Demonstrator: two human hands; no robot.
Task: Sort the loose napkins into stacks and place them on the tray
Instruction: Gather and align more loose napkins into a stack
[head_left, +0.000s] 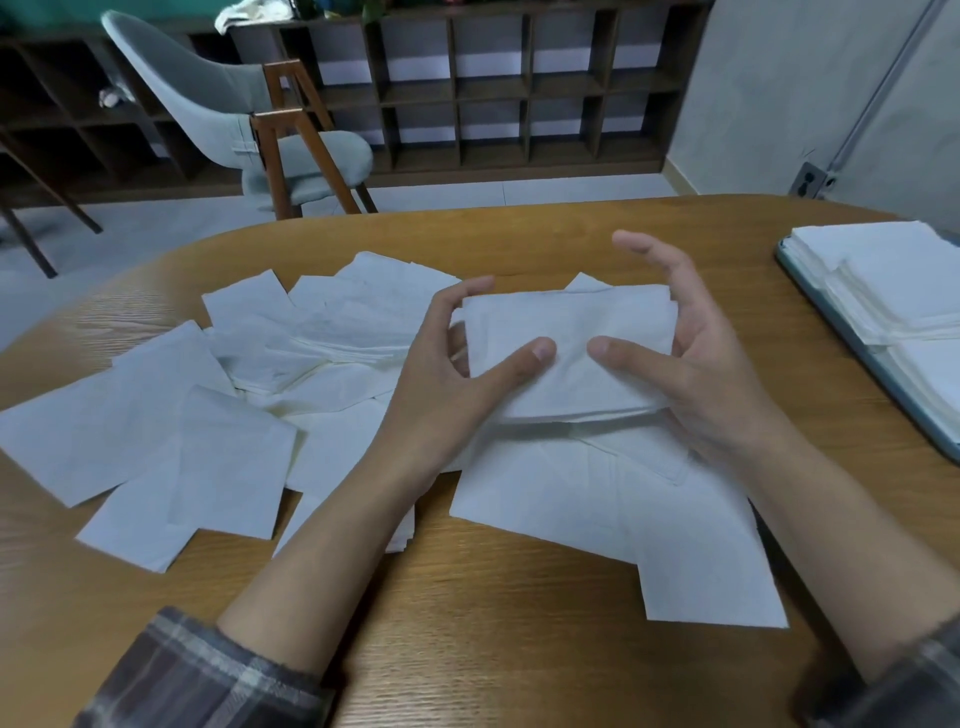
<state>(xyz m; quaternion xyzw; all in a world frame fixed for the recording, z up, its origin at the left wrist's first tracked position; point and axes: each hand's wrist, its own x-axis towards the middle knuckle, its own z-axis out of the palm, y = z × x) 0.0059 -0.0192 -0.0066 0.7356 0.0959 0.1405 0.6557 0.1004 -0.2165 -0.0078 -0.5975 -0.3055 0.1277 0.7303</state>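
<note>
Plaid sleeves (197, 675) sit lowest in frame, both forearms reaching out over the wooden table (519, 623). Between my hands I hold a small stack of napkins (566, 332), white, edges roughly squared, lifted just above the mess. My left hand (457, 374) grips its left side: thumb pressed on top, fingers curled round the far corner and under. My right hand (691, 364) grips the right side: thumb on top, fingers curved along the edge, index finger sticking up free of the paper. Directly under the stack lie more loose napkins (597, 493), overlapping, one corner trailing toward me. Left of my left wrist is the big scattered pile (234, 415), sheets fanned at all angles, some bunched in the middle. Far right, well apart from my hands, the tray (826, 297) already carries neat napkin stacks (893, 280), side by side. Beyond the table: grey chair (234, 104) with wooden legs, dark cubby shelf (493, 93), wall socket (808, 179).
</note>
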